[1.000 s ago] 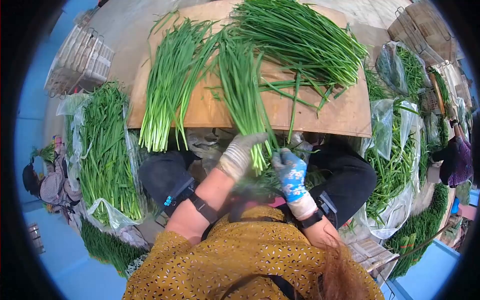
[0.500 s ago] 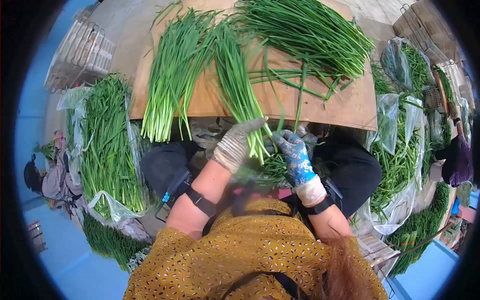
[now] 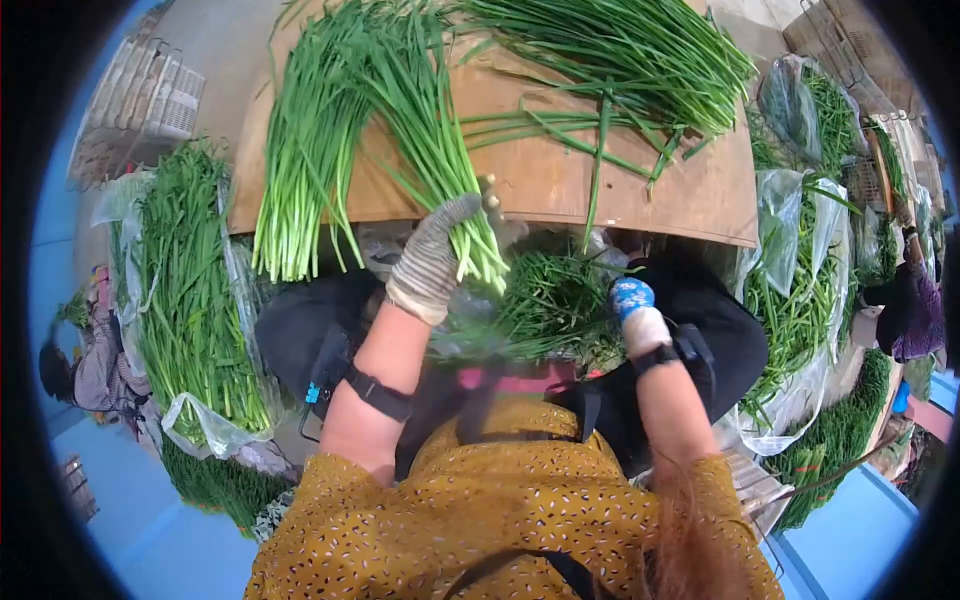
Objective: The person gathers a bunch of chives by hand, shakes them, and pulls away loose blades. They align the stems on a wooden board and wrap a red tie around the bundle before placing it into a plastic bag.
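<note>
My left hand (image 3: pixel 437 250), in a grey-white striped glove, is closed around the pale lower stems of a bunch of garlic chives (image 3: pixel 425 130). The stem ends jut past the board's front edge, while the leaves rest on the wooden board (image 3: pixel 690 205). Beside it on the left lies another spread of chives (image 3: pixel 310 160). My right hand (image 3: pixel 631 298), in a blue patterned glove, hovers by my right knee, apart from the bunch; its fingers are hidden. Between my legs is a heap of loose green leaves (image 3: pixel 550 305).
A bigger pile of chives (image 3: pixel 630 60) covers the board's back right, with stray leaves in front. Plastic-lined bundles of greens stand at left (image 3: pixel 195 300) and right (image 3: pixel 795 300). Stacked crates (image 3: pixel 150 95) are at the back left. Other people are at both sides.
My right hand has moved away from the stems, right and down toward my knee. My left hand has shifted left with the chives, bringing their leaves against the left spread.
</note>
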The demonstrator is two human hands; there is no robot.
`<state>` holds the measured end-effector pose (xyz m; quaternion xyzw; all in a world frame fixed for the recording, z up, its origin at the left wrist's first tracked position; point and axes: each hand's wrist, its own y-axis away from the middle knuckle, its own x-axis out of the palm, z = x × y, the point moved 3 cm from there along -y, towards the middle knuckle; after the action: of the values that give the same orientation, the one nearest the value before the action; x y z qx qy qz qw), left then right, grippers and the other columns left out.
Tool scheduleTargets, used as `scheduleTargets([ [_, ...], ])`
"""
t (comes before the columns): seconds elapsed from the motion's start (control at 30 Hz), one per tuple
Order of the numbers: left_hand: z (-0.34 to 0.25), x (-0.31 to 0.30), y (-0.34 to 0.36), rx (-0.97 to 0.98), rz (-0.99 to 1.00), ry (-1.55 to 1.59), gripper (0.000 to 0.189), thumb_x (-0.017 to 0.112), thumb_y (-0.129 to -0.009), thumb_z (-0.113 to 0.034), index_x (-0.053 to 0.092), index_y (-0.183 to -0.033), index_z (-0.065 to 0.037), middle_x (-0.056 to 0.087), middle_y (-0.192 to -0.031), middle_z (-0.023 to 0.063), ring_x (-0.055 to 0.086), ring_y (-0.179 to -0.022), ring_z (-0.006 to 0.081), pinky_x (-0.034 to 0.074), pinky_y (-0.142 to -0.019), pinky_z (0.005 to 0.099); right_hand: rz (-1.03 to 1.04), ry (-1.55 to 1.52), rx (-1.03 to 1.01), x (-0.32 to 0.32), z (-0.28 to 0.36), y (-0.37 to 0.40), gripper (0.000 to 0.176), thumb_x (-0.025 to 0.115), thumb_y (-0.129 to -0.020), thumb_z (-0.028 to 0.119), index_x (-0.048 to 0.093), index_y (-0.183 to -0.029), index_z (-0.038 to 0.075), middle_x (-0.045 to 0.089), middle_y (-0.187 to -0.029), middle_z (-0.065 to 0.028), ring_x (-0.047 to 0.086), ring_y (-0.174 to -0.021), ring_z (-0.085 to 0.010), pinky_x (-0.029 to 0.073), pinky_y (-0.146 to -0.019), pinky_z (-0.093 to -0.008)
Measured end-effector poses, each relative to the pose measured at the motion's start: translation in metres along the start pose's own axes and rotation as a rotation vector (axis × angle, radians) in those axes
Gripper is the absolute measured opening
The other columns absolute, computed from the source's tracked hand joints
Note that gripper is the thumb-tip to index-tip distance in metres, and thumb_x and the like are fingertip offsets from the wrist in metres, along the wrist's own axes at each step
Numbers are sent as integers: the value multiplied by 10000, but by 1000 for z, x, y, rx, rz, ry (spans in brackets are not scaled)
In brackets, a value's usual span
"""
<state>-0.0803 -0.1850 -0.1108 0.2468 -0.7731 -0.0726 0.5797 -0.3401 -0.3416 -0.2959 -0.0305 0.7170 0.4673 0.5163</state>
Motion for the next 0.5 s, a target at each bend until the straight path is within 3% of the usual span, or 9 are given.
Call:
scheduleTargets([
  [0.07, 15, -13, -2, -40, -9, 38, 325, 660, -842, -136, 558, -1138, -48, 643, -884, 36, 659, -799, 187, 493, -934, 467, 35, 8, 28, 143, -29, -48, 196, 537, -860, 165, 729, -865, 129, 685, -960, -141, 669, -892, -289, 543, -727, -386],
  [0.13, 19, -13, 5, -50, -99, 17, 338, 665, -830, -115, 551, -1143, -54, 637, -879, 44, 654, -788, 187, 500, -923, 469, 217, -197, 108, 192, -37, -46, 201, 548, -858, 174, 709, -969, 126, 647, -1080, -152, 614, -1019, -326, 512, -829, -395],
  [0.27, 19, -20, 10, -138, -207, -13, 355, 671, -807, -92, 549, -1139, -54, 632, -883, 55, 645, -786, 193, 509, -907, 476, 414, -287, -23, 179, -6, -10, 364, 602, -827, 167, 610, -1190, 156, 573, -1252, -116, 534, -1165, -282, 454, -956, -378],
  [0.3, 19, -23, 9, -140, -212, -23, 361, 674, -803, -93, 548, -1139, -52, 632, -882, 54, 643, -788, 195, 511, -903, 477, 400, -192, -90, 178, 5, -4, 372, 591, -833, 172, 599, -1202, 132, 580, -1231, -140, 532, -1164, -289, 451, -957, -388],
  [0.33, 19, -24, 6, -140, -214, -32, 367, 677, -798, -95, 547, -1139, -50, 632, -882, 54, 642, -790, 196, 513, -899, 478, 519, -156, -60, 215, 8, -25, 368, 571, -848, 168, 590, -1213, 125, 610, -1186, -141, 540, -1160, -275, 452, -954, -379],
  [0.4, 20, -22, 3, -134, -193, -62, 382, 685, -791, -105, 548, -1143, -48, 634, -881, 57, 636, -796, 200, 518, -890, 476, 465, -254, -9, 192, 21, -16, 321, 568, -856, 180, 603, -1166, 109, 618, -1117, -124, 551, -1081, -257, 456, -900, -363],
  [0.5, 18, -28, 4, -154, -157, -111, 394, 690, -791, -117, 550, -1149, -32, 642, -888, 67, 640, -805, 210, 522, -880, 473, 269, -648, 158, 160, 15, -8, 263, 564, -868, 199, 623, -1097, 85, 631, -1014, -97, 567, -961, -230, 462, -817, -341],
])
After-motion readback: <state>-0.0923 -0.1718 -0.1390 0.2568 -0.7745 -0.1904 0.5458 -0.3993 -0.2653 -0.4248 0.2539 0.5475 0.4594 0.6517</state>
